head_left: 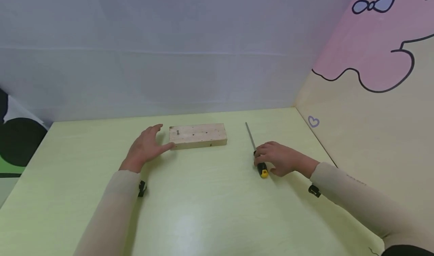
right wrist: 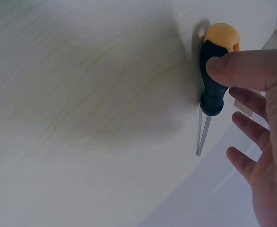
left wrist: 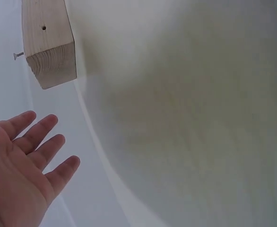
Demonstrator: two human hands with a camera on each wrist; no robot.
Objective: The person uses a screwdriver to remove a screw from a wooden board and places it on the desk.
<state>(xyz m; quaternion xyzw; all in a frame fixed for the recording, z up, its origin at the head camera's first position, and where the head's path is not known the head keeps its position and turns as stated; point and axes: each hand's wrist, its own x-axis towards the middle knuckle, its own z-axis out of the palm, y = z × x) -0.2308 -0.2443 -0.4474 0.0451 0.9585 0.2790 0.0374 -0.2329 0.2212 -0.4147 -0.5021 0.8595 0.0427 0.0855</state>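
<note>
A pale wooden block [head_left: 198,135] lies on the table in the head view, with small dark holes in its top. Close to its left end a screw [head_left: 178,132] stands partly out of the wood; the left wrist view shows the screw [left wrist: 18,56] in profile. My left hand [head_left: 145,145] is spread at that end, thumb by the near corner; contact cannot be made out. To the right lies a screwdriver [head_left: 251,135] with a black and yellow handle [right wrist: 214,71]. Over this handle hovers my right hand [head_left: 276,158], thumb on one side and loosely bent fingers on the other.
The light table [head_left: 190,211] meets a pale hanging sheet [head_left: 169,79] behind the block. On the right rises a cream and pink panel [head_left: 373,116] with drawn lines. Dark and green shapes [head_left: 20,143] show past the table's left edge.
</note>
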